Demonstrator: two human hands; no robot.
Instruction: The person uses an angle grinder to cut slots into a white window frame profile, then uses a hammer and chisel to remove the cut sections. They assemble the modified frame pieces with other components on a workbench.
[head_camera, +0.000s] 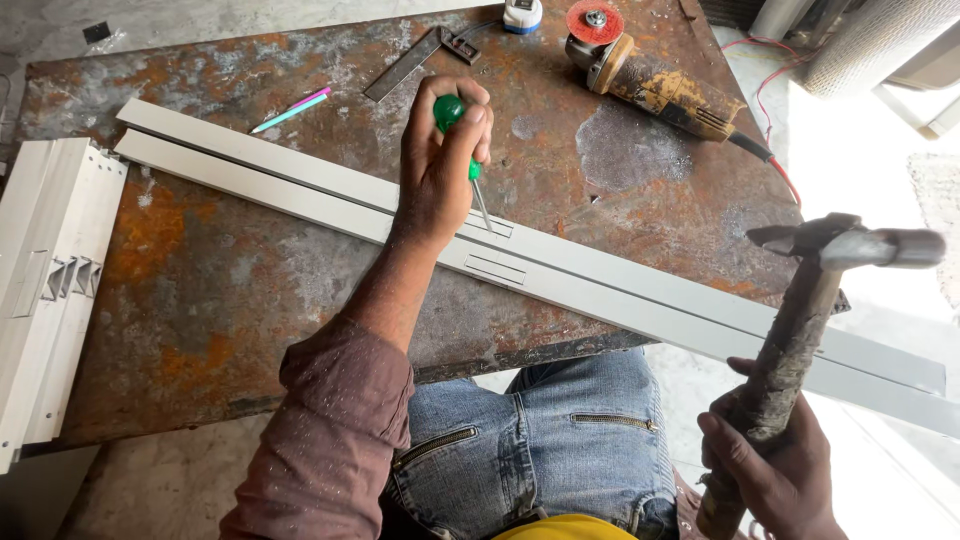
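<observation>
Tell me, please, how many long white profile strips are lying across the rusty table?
2: the far strip lies nearer the angle grinder; the near strip, with a rectangular slot, lies alongside it. The left hand sets a screwdriver on the far one.

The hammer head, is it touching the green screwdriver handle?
Apart. The head view shows the hammer raised in the right hand, far from the screwdriver.

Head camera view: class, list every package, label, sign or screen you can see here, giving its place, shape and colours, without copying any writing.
Tape measure label: on the small round white and blue case at the table's far edge, blue patch, partly cut off by the frame.
Angle grinder: far right of the rusty table, yellow body too worn and dirty to show a clear label.
No packages, signs or screens in view.
</observation>
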